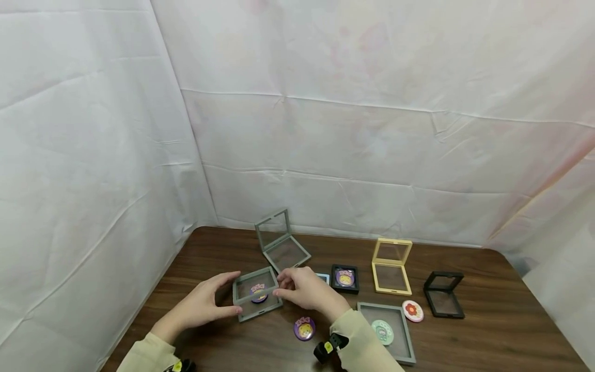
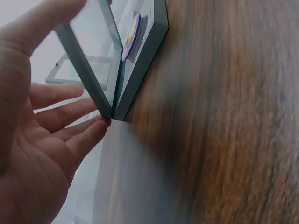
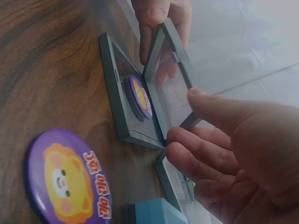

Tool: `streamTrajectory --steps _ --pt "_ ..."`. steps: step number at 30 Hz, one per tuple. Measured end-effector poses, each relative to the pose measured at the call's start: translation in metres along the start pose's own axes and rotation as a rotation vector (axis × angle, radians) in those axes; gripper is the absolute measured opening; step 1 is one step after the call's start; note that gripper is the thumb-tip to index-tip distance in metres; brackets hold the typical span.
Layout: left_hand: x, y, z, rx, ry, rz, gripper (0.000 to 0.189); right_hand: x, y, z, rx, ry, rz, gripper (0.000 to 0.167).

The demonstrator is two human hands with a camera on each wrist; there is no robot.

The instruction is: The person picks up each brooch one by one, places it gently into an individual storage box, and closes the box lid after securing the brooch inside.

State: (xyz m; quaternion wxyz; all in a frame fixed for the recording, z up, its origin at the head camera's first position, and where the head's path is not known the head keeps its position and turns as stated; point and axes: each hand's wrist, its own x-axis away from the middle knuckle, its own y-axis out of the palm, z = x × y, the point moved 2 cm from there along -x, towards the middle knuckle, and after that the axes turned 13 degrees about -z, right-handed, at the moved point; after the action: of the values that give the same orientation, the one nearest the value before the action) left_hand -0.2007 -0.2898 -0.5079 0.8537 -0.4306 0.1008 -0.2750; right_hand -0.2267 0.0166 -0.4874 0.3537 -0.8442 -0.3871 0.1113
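Observation:
A grey hinged display case (image 1: 261, 313) lies on the table with its clear lid (image 3: 175, 77) tilted up partway. Inside the base sits a purple round badge (image 3: 140, 97) with a yellow cartoon animal. My left hand (image 1: 206, 302) holds the lid's left side, thumb near its front corner and fingers toward the hinge. At the right side, my right hand (image 1: 307, 289) pinches the lid, its thumb on the raised edge and fingers behind. A matching purple badge (image 1: 304, 329) lies on the table just below my right hand.
Behind stands another open grey case (image 1: 286, 254). Rightward are a black case (image 1: 345, 290) with a badge, an open yellow case (image 1: 392, 292), an open black case (image 1: 444, 314), a red-flower badge (image 1: 412, 311), and a grey case (image 1: 409, 341) with a green badge (image 1: 382, 332).

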Motion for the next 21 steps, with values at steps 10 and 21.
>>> streamTrajectory --steps 10,21 --pt "0.0 0.007 0.001 -0.053 0.003 -0.022 0.111 -0.001 0.01 0.004 0.086 0.026 -0.042 0.031" --pt "0.001 0.014 0.002 -0.026 -0.022 -0.075 0.121 -0.003 0.016 0.002 0.181 0.039 -0.08 0.034"
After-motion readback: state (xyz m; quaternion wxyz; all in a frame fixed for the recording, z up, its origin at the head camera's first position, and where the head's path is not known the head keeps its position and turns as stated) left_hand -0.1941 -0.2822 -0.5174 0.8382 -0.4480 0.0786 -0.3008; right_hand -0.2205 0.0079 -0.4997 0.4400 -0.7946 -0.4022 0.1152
